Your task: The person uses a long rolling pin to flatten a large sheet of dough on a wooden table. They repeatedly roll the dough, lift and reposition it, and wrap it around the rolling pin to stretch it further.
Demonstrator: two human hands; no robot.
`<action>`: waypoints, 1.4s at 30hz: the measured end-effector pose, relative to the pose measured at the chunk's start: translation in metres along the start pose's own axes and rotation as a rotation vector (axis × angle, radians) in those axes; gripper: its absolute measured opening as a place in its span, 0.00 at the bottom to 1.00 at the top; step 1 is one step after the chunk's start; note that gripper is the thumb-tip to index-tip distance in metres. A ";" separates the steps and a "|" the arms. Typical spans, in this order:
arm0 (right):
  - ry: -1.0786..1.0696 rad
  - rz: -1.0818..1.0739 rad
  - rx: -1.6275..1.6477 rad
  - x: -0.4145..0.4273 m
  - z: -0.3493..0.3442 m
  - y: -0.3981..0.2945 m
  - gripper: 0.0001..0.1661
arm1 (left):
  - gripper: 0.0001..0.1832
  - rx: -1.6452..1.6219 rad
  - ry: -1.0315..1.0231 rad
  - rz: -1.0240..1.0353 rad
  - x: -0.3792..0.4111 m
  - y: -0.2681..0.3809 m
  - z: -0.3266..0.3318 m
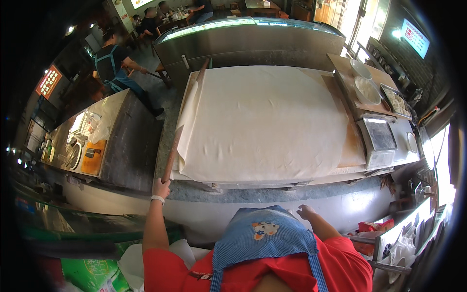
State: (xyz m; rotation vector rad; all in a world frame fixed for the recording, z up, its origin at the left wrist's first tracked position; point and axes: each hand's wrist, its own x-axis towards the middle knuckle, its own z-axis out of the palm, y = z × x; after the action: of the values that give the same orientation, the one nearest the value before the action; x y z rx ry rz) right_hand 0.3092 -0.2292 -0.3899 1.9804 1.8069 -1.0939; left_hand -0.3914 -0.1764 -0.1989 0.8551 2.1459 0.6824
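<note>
A very large, thin sheet of dough lies spread over a floured wooden worktable. Along its left edge runs a long wooden rolling pin, with part of the sheet's edge wrapped around its middle. My left hand grips the near end of this pin, beyond the table's front left corner. Near the front of my blue checked apron, my right hand hangs in the air with fingers slightly apart, holding nothing and away from the dough. Small creases show in the sheet's surface.
White bowls and a metal tray of pale food pieces stand at the right, above an empty metal tray. A glass-topped counter borders the far side. Left is a counter with a cleaver on a cutting board; a person in an apron stands behind it.
</note>
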 end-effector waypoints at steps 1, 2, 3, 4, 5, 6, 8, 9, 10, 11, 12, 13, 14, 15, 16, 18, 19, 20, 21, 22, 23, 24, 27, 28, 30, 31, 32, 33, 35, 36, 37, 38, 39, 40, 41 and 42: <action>-0.011 0.014 0.015 -0.004 -0.001 -0.002 0.31 | 0.22 0.024 0.056 0.044 -0.006 0.004 -0.002; -0.007 0.016 0.015 -0.006 -0.001 0.000 0.31 | 0.22 0.047 0.108 0.093 -0.012 0.012 -0.003; -0.004 0.019 0.015 -0.008 0.000 0.002 0.31 | 0.22 0.061 0.069 0.085 -0.017 0.021 -0.003; -0.005 0.016 0.014 -0.010 0.001 0.002 0.31 | 0.22 0.076 0.035 0.072 -0.026 0.029 -0.006; -0.007 0.028 0.018 -0.012 0.000 0.004 0.31 | 0.22 0.090 -0.003 0.062 -0.033 0.038 -0.007; -0.007 0.041 0.021 -0.015 -0.001 0.006 0.31 | 0.22 0.101 -0.044 0.042 -0.039 0.045 -0.010; -0.002 0.032 0.023 -0.015 -0.002 0.003 0.31 | 0.23 0.012 -0.174 -0.002 -0.031 0.030 -0.034; 0.006 0.030 0.020 -0.015 -0.003 0.004 0.31 | 0.23 -0.033 -0.244 -0.022 -0.024 0.023 -0.043; 0.015 0.042 0.019 -0.017 -0.001 0.009 0.31 | 0.23 -0.032 -0.289 -0.047 -0.024 0.027 -0.044; 0.006 0.044 0.012 -0.018 0.001 0.005 0.31 | 0.23 -0.074 -0.307 -0.055 -0.018 0.020 -0.053; -0.005 0.045 0.005 -0.017 0.001 0.001 0.31 | 0.23 -0.115 -0.324 -0.064 -0.006 0.008 -0.062; -0.016 0.047 -0.006 -0.017 0.002 -0.002 0.31 | 0.23 -0.160 -0.342 -0.075 0.004 -0.004 -0.069; -0.008 0.037 -0.011 -0.017 0.005 0.000 0.31 | 0.23 -0.051 -0.276 -0.074 0.010 -0.007 -0.071; 0.000 0.025 -0.016 -0.015 0.008 -0.001 0.31 | 0.23 0.123 -0.126 -0.019 0.013 -0.013 -0.069; 0.010 0.019 -0.022 -0.012 0.012 0.002 0.31 | 0.23 0.295 0.018 0.037 0.015 -0.016 -0.063; 0.027 0.056 -0.003 -0.019 0.017 0.020 0.31 | 0.23 0.572 0.155 0.036 -0.007 0.027 -0.031; 0.027 0.040 0.008 -0.019 0.019 0.015 0.31 | 0.22 0.597 0.178 0.037 -0.011 0.022 -0.037; 0.029 0.034 0.025 -0.019 0.022 0.008 0.31 | 0.22 0.622 0.200 0.039 -0.012 0.017 -0.044; 0.031 0.030 0.043 -0.018 0.025 0.000 0.31 | 0.22 0.648 0.222 0.044 -0.014 0.013 -0.051; 0.035 0.040 0.060 -0.020 0.027 -0.002 0.30 | 0.21 0.648 0.211 0.048 -0.015 0.008 -0.050; 0.018 0.040 0.055 -0.021 0.028 -0.004 0.31 | 0.20 0.648 0.201 0.053 -0.018 0.002 -0.050; 0.000 0.041 0.052 -0.019 0.029 -0.007 0.31 | 0.20 0.650 0.190 0.060 -0.022 -0.003 -0.050; -0.016 0.089 0.032 -0.024 0.044 0.013 0.31 | 0.19 0.597 0.166 0.140 -0.034 -0.025 -0.019; -0.016 0.099 0.034 -0.023 0.047 0.021 0.31 | 0.19 0.588 0.139 0.164 -0.040 -0.033 -0.007; -0.011 0.131 0.038 -0.021 0.045 0.022 0.31 | 0.19 0.563 0.083 0.208 -0.048 -0.050 0.020; -0.014 0.127 0.042 -0.020 0.035 0.011 0.31 | 0.19 0.539 0.056 0.221 -0.052 -0.056 0.033; 0.005 0.122 0.046 -0.021 0.024 0.000 0.31 | 0.19 0.513 0.031 0.235 -0.058 -0.059 0.048; 0.059 0.123 0.054 -0.022 0.013 -0.004 0.31 | 0.19 0.485 0.002 0.252 -0.063 -0.059 0.067; 0.160 0.132 0.082 -0.022 -0.010 -0.013 0.31 | 0.17 0.494 -0.032 0.314 -0.077 -0.037 0.107; 0.211 0.141 0.101 -0.021 -0.027 -0.018 0.30 | 0.17 0.475 -0.049 0.325 -0.081 -0.029 0.125; 0.269 0.115 0.143 -0.020 -0.042 -0.018 0.30 | 0.18 0.454 -0.065 0.337 -0.085 -0.023 0.143; 0.332 0.080 0.187 -0.013 -0.059 -0.020 0.29 | 0.18 0.455 -0.073 0.342 -0.087 -0.016 0.159; 0.393 0.042 0.229 -0.006 -0.079 -0.019 0.29 | 0.18 0.455 -0.081 0.344 -0.091 -0.012 0.176; 0.458 0.042 0.215 -0.001 -0.101 -0.015 0.28 | 0.18 0.459 -0.090 0.351 -0.095 -0.006 0.193; 0.522 0.037 0.205 0.007 -0.124 -0.013 0.27 | 0.19 0.465 -0.079 0.366 -0.099 0.001 0.209; 0.584 0.031 0.194 0.016 -0.149 -0.010 0.26 | 0.19 0.432 -0.096 0.361 -0.103 0.007 0.225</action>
State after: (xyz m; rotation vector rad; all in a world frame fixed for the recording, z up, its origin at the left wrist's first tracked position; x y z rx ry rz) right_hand 0.3520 -0.1209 -0.2948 2.6433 1.9741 -0.7471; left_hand -0.1617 -0.2024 -0.2863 1.4991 2.1025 0.3360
